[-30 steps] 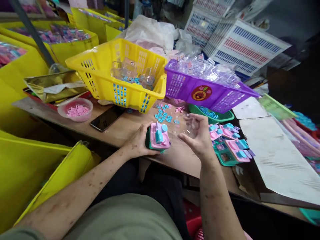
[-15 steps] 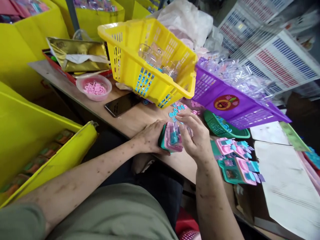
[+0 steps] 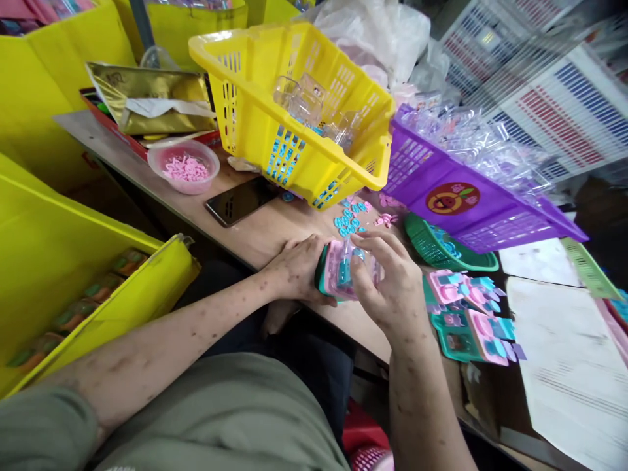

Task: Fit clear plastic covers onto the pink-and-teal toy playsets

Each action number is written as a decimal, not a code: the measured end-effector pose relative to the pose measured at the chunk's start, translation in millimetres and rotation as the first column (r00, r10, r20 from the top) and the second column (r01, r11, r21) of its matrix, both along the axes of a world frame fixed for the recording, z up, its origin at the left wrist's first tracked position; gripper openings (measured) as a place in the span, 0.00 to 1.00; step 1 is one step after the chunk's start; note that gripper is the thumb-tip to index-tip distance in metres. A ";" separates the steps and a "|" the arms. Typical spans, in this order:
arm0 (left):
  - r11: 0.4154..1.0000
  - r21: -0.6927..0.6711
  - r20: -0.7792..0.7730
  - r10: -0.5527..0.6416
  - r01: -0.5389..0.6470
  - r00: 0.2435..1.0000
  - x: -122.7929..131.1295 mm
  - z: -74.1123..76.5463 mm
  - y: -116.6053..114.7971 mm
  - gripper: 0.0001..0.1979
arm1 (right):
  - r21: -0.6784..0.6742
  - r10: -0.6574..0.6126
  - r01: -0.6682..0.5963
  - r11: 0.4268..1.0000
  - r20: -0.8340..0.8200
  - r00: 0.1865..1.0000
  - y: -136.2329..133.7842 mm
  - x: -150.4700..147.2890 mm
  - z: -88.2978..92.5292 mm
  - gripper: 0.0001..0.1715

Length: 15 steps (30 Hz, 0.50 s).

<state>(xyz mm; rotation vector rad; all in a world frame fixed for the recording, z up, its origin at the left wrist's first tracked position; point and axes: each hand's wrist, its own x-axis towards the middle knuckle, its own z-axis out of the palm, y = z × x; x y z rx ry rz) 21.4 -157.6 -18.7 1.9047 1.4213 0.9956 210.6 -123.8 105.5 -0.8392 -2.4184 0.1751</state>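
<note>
My left hand (image 3: 299,269) wraps round the side of a small pink-and-teal plastic toy case (image 3: 336,271) at the table's front edge. A clear part and a teal part show on the case's pink face. Over that face, the thumb and forefinger of my right hand (image 3: 390,278) close on a small blue round piece (image 3: 358,254); its lower edge is partly hidden. Beyond the case lie loose blue round pieces (image 3: 349,221) and pink pieces (image 3: 386,220). Several similar pink-and-teal cases (image 3: 485,333), some opened out, rest to the right of my right hand.
A yellow basket (image 3: 299,147) with clear parts stands behind my hands. Beside it is a purple basket (image 3: 471,216) of clear packs. A green basket (image 3: 436,252), a phone (image 3: 240,201), a bowl of pink pieces (image 3: 184,167) and a yellow bin (image 3: 88,229) surround the work spot.
My right fingers have shifted slightly over the case, and the blue round piece shows more plainly. The left hand keeps its hold. The whole view has shifted a little.
</note>
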 end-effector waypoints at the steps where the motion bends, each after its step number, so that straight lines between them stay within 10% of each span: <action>1: 1.000 -0.003 0.000 0.003 -0.003 1.000 0.3 0.4 0.2 0.60 | -0.003 0.000 0.000 1.000 0.003 1.000 0.0 0.6 0.4 0.12; 15: 1.000 0.017 0.113 -0.010 0.008 0.994 -3.9 -4.8 0.6 0.58 | -0.117 -0.111 0.121 0.986 0.087 0.990 -1.0 -3.5 -8.5 0.18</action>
